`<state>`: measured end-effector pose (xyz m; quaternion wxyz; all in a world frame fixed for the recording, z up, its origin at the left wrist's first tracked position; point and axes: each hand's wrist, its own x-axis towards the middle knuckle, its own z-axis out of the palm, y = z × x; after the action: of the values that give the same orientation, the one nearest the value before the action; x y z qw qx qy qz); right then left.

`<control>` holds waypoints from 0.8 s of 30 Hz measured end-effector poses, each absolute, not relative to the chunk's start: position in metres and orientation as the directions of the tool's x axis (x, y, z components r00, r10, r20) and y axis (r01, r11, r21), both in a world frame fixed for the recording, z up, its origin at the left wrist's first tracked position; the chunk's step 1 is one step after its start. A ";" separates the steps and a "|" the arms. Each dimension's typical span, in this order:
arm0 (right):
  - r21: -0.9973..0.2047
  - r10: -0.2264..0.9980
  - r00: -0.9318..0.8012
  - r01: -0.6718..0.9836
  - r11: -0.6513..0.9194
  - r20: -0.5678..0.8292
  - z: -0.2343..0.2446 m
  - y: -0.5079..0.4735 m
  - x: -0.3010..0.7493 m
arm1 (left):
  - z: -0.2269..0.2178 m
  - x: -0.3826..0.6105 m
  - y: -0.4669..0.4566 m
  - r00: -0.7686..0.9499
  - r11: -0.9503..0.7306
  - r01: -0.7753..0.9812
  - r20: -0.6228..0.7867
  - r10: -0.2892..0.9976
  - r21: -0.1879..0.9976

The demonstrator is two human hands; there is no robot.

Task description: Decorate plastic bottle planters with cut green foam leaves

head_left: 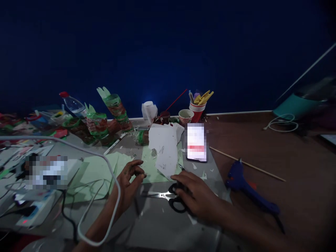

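Note:
My right hand (198, 190) is at the black handles of a pair of scissors (164, 195), with thumb and fingers closed about the upper handle. The blades are together and point left, low over the grey table mat. My left hand (131, 178) hovers to the left of the blade tips, fingers loosely curled and apart from the thumb, holding nothing. Beyond both hands, a cut piece of white paper (165, 147) with pencil marks lies on light green paper (148, 164). A phone (196, 143) with a lit, blurred screen is behind the right hand.
At the right lie a blue glue gun (252, 192) and a thin wooden stick (262, 169). A white cable (115, 178) loops before my left forearm. Left stand a power strip (39, 210) and green-rimmed bottle pieces (97, 124). Cups of tools (196, 108) stand along the wall.

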<state>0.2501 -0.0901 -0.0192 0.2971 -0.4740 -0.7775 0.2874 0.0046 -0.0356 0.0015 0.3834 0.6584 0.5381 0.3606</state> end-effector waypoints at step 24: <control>-0.908 0.939 -0.253 0.288 0.303 0.233 -0.007 -0.087 0.246 | 0.002 0.063 -0.078 0.540 -0.426 0.548 0.084 0.838 0.720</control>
<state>0.2460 -0.0870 -0.0068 0.4192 -0.4448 -0.6898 0.3881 0.0628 -0.0775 0.0018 0.3258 0.8147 0.4253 0.2220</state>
